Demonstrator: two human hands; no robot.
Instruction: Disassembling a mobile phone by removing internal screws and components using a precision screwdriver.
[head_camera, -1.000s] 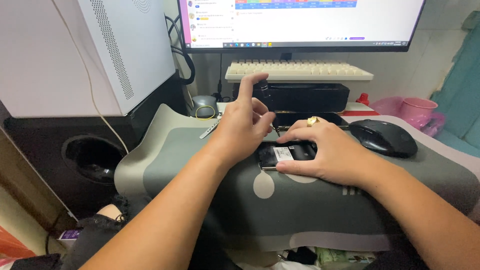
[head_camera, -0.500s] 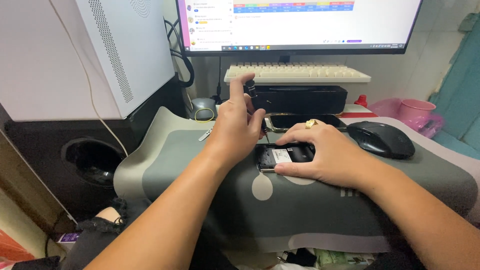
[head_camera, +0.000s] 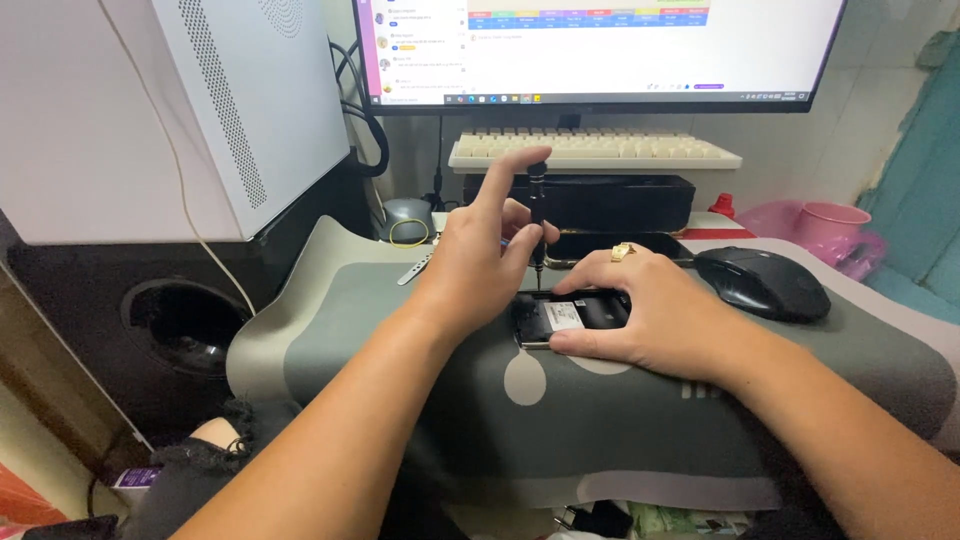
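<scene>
Phone lies opened on grey mat, my right hand pinning it, left hand gripping upright screwdriver; tilt risks tip slipping, stripping the screw.

Two hands at work: left hand, right hand. One slim black screwdriver in the left, one opened black phone under the right. Beyond them, one cream keyboard, one black mouse, one pink plastic mug.
</scene>
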